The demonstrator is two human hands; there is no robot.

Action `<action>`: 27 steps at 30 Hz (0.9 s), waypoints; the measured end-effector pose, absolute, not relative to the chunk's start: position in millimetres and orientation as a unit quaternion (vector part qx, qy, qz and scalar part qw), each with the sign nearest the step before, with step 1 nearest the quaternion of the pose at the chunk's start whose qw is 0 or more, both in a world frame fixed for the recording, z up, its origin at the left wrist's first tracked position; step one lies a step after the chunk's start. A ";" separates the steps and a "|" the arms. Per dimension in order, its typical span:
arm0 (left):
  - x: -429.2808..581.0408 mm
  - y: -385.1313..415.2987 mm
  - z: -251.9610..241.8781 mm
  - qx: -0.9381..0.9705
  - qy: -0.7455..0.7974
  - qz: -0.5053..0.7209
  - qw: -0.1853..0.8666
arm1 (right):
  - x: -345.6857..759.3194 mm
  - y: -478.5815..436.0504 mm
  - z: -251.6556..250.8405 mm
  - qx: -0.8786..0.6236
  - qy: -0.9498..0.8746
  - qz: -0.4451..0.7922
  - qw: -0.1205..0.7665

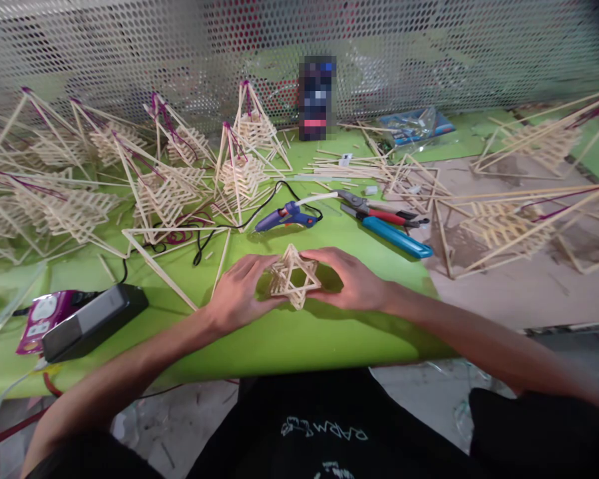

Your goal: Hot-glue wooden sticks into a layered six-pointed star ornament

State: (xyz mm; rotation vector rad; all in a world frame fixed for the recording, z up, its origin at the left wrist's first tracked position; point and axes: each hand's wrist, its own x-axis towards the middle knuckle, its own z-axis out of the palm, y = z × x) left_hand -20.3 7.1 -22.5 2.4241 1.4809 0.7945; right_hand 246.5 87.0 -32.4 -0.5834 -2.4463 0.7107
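Note:
Between my two hands is a small star-shaped lattice of stacked wooden sticks [297,274], its six-pointed end turned toward me. The fingers and thumb of my left hand [239,291] grip its left side. On the opposite side my right hand [355,279] pinches it between thumb and fingers. Just beyond lies a blue glue gun [283,216] with a whitish glue stick at its rear and a black cord. To its right are a blue-handled utility knife [394,234] and red-handled pliers [379,211].
Several stick pyramids with lattice stars and purple thread [167,189] crowd the left; more wooden frames [519,219] stand right. Loose sticks [344,165] lie behind the tools. A phone [317,96] leans on the perforated metal screen [259,40]. A grey-black box [94,322] sits front left.

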 end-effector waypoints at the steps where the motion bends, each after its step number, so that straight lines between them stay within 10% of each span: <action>1: -20.5 6.9 -22.1 0.816 0.499 0.277 0.092 | 247.0 87.4 -33.5 -0.206 -0.903 0.253 0.279; 27: -22.4 1.2 -18.2 0.809 0.478 0.334 0.070 | 254.7 100.1 -35.7 -0.166 -0.911 0.137 0.352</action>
